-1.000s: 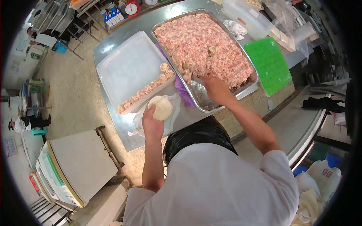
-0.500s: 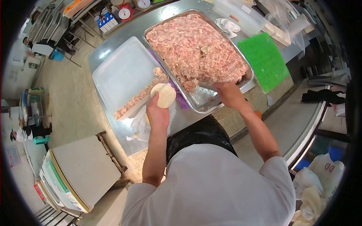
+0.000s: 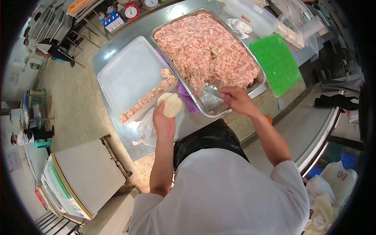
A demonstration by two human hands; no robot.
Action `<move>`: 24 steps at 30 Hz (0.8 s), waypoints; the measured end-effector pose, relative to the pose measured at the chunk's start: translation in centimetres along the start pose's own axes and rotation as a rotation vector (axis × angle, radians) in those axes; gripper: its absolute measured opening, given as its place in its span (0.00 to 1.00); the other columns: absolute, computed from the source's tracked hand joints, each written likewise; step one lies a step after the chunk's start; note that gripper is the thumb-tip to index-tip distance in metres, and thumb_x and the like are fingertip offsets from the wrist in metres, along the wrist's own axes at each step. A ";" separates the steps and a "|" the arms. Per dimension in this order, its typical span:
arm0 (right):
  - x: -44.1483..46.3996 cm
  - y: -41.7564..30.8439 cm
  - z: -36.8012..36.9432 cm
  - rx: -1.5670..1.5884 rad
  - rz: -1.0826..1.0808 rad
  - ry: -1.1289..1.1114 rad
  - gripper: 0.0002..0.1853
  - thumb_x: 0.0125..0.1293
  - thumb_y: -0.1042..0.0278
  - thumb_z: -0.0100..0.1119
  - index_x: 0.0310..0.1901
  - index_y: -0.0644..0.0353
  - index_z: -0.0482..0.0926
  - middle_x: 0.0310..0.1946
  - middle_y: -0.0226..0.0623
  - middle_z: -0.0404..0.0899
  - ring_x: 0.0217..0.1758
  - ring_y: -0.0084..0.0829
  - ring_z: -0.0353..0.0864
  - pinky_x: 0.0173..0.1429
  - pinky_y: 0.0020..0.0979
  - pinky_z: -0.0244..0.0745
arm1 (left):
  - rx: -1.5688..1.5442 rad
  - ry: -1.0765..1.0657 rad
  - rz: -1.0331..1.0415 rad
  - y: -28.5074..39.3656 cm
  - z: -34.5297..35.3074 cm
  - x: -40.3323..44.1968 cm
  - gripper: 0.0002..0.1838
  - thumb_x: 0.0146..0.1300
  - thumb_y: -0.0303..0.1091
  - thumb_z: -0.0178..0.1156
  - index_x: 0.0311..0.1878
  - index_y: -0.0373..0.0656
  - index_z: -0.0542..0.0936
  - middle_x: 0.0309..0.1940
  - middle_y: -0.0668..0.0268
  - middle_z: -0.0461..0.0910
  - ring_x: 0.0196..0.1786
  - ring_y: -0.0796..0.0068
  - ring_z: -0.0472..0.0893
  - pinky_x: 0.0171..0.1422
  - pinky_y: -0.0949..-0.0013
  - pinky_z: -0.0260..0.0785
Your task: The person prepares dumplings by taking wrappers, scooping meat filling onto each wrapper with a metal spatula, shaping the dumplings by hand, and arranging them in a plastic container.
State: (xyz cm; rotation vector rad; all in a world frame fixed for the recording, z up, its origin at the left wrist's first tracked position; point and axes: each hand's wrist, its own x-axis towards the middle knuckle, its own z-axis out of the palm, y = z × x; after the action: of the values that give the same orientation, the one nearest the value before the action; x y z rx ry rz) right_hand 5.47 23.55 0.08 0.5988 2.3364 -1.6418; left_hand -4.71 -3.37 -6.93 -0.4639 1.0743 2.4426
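My left hand (image 3: 164,122) is closed on pale round dough wrappers (image 3: 171,105), thumb against their edge. Over the near end of a deep metal tray (image 3: 211,114) is my right hand (image 3: 239,102), its fingers pinched together; whatever they grip is mostly hidden. Pinkish minced meat (image 3: 207,47) fills most of that tray, with bare shiny metal showing by the right fingers. Left of the tray, a translucent plastic box (image 3: 129,66) holds a row of small open-topped dumplings (image 3: 150,96) along its near side. A clear plastic bag (image 3: 145,131) lies beside my left wrist.
A green board (image 3: 274,64) lies right of the tray. A crumpled white cloth (image 3: 239,28) and a clear plastic bin (image 3: 252,17) stand behind. Purple cloth (image 3: 188,98) shows between tray and box. Two other people (image 3: 49,49) are in the background at left.
My right hand has shifted slightly down in the tray, and more bare metal shows by its fingers. The left hand with the wrappers is slightly lower. A background person has come further into view.
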 end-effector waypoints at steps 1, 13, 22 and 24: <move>-0.4 -0.4 -0.2 0.009 0.020 0.002 0.12 0.69 0.71 0.57 0.49 0.63 0.84 0.29 0.52 0.82 0.32 0.49 0.84 0.38 0.41 0.77 | -0.014 0.006 -0.009 -0.2 0.4 0.3 0.22 0.75 0.33 0.51 0.67 0.31 0.71 0.63 0.50 0.77 0.67 0.54 0.77 0.73 0.52 0.69; 1.6 2.2 2.2 -0.850 -0.199 0.123 0.05 0.62 0.73 0.57 0.36 0.62 0.81 0.29 0.52 0.83 0.38 0.56 0.85 0.42 0.54 0.78 | 0.028 -0.003 -0.002 0.1 2.6 -0.4 0.22 0.74 0.30 0.51 0.67 0.31 0.70 0.62 0.51 0.77 0.66 0.56 0.78 0.72 0.53 0.70; 4.8 3.7 4.8 -0.657 -0.235 0.239 0.07 0.62 0.75 0.56 0.39 0.64 0.83 0.32 0.58 0.83 0.39 0.56 0.86 0.45 0.54 0.79 | 0.033 -0.025 0.023 0.5 0.9 -0.9 0.22 0.75 0.32 0.50 0.68 0.31 0.69 0.63 0.49 0.77 0.67 0.52 0.77 0.74 0.48 0.69; 4.8 4.1 5.0 -0.561 -0.367 0.290 0.07 0.66 0.74 0.56 0.39 0.65 0.82 0.30 0.57 0.82 0.35 0.52 0.86 0.42 0.51 0.79 | 0.044 -0.016 0.027 0.6 0.9 -0.9 0.22 0.75 0.32 0.50 0.68 0.31 0.69 0.63 0.49 0.77 0.67 0.52 0.77 0.75 0.48 0.68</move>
State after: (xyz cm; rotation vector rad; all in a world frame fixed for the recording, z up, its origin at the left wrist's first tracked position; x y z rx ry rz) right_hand 2.74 21.04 -7.05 0.3136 3.0868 -0.9594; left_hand -4.37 -3.30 -5.56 -0.4171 1.1322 2.4363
